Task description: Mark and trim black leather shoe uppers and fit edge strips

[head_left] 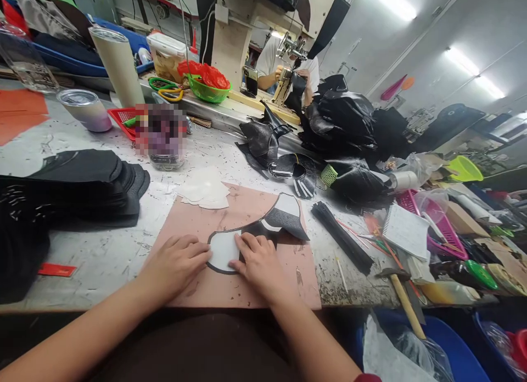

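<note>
A curved black leather piece with a white lining point(263, 228) lies on a pink board point(239, 250) at the table's near edge. My left hand point(175, 264) rests on the board with its fingers bent, fingertips pressing the piece's left end. My right hand point(259, 264) lies flat on the white lining, fingers stretched out and pressing down. Neither hand lifts anything. A small stack of white lining cut-outs point(203, 191) sits at the board's far left corner.
A stack of black cut pieces point(82, 179) lies at left. Black strips point(341, 236), a hammer point(401, 294) and a notebook point(405, 228) lie at right. Heaped black leather point(349, 129) sits behind. Another person works at a sewing machine point(288, 69) in the back.
</note>
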`<control>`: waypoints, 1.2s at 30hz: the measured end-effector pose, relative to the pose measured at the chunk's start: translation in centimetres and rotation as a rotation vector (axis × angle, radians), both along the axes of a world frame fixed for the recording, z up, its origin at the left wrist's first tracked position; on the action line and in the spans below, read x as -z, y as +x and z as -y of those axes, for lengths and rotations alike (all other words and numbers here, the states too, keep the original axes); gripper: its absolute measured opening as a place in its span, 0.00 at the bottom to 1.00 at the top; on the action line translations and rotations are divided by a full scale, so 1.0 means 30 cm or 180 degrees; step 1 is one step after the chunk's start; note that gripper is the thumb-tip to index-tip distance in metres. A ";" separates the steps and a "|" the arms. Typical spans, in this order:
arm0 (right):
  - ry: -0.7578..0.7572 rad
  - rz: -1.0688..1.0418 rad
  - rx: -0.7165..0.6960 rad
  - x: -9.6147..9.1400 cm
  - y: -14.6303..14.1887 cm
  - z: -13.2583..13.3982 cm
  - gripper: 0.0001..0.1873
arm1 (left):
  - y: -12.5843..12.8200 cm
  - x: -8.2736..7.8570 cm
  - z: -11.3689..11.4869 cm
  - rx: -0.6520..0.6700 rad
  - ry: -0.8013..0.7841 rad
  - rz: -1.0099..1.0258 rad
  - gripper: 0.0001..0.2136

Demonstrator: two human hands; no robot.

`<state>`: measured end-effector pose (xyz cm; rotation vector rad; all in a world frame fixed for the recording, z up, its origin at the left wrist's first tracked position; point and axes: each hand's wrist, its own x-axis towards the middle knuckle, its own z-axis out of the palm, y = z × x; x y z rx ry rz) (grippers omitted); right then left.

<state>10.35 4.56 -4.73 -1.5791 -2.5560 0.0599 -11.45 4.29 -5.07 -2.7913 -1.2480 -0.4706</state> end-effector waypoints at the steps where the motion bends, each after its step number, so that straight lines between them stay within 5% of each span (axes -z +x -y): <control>1: -0.0093 -0.0001 -0.0027 -0.011 0.006 0.004 0.30 | -0.010 0.000 0.004 0.0032 0.0029 0.0011 0.11; 5: -0.0340 -0.0377 -0.0014 -0.052 0.021 -0.001 0.33 | -0.002 0.002 0.024 0.0022 0.0401 0.0072 0.14; 9: -0.0245 -0.1505 0.0113 -0.076 0.098 -0.054 0.27 | 0.084 0.034 0.017 0.0748 0.0670 0.0276 0.16; 11: 0.0068 -0.1966 0.0553 -0.078 0.189 -0.089 0.20 | 0.144 0.054 -0.016 0.0822 0.0728 0.0319 0.19; 14: 0.0587 -0.1792 0.1692 -0.069 0.385 -0.143 0.13 | 0.224 0.061 -0.107 0.0577 0.0740 0.0157 0.22; 18: 0.0803 -0.1359 0.2388 -0.043 0.662 -0.202 0.12 | 0.266 -0.014 -0.240 0.0070 0.0502 -0.0467 0.19; 24: 0.0358 -0.0800 0.2239 -0.005 0.858 -0.271 0.06 | 0.309 -0.197 -0.351 -0.0934 0.0971 -0.0667 0.17; 26: 0.0197 -0.0672 0.2193 -0.005 0.877 -0.286 0.05 | 0.381 -0.244 -0.357 -0.0749 0.1221 -0.0415 0.16; 30: 0.0011 -0.0450 0.2083 -0.020 0.895 -0.296 0.06 | 0.612 -0.280 -0.333 0.0401 0.1044 -0.0270 0.13; 33: -0.0010 -0.0282 0.2033 -0.030 0.892 -0.294 0.08 | 0.807 -0.236 -0.321 0.1085 0.0433 -0.0601 0.09; 36: 0.0028 -0.0159 0.1982 -0.035 0.887 -0.296 0.10 | 0.974 -0.146 -0.343 0.1254 -0.0083 -0.0743 0.06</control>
